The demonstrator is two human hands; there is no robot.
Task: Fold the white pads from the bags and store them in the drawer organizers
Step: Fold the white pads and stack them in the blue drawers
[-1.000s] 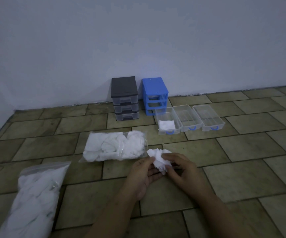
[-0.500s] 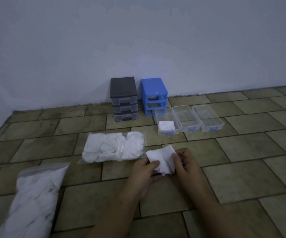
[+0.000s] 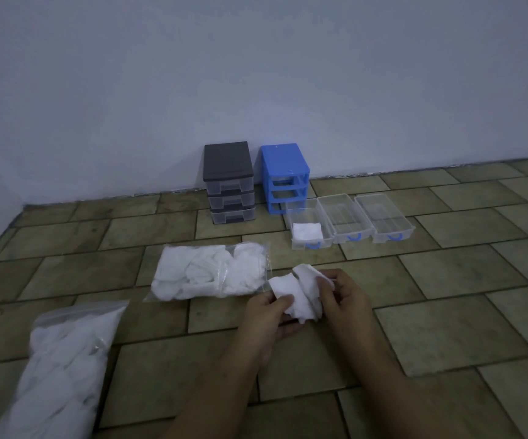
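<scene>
Both hands hold one crumpled white pad (image 3: 300,294) just above the tiled floor. My left hand (image 3: 267,315) pinches its left edge and my right hand (image 3: 343,297) grips its right side. A clear bag of white pads (image 3: 208,272) lies just left of the hands, its opening towards them. A second full bag (image 3: 66,369) lies at the lower left. Three clear drawers stand pulled out on the floor: the left drawer (image 3: 297,213) holds a folded white pad (image 3: 307,232), the middle drawer (image 3: 340,215) and the right drawer (image 3: 383,213) hold nothing.
A black three-drawer organizer (image 3: 228,182) with its drawers in stands against the wall. Beside it is a blue organizer frame (image 3: 284,177) with its slots vacant. Bare floor tiles stretch to the right of the hands.
The pad was spread fairly flat between the hands half a second ago. Now it is bunched and rolled, with the right hand turned further over it.
</scene>
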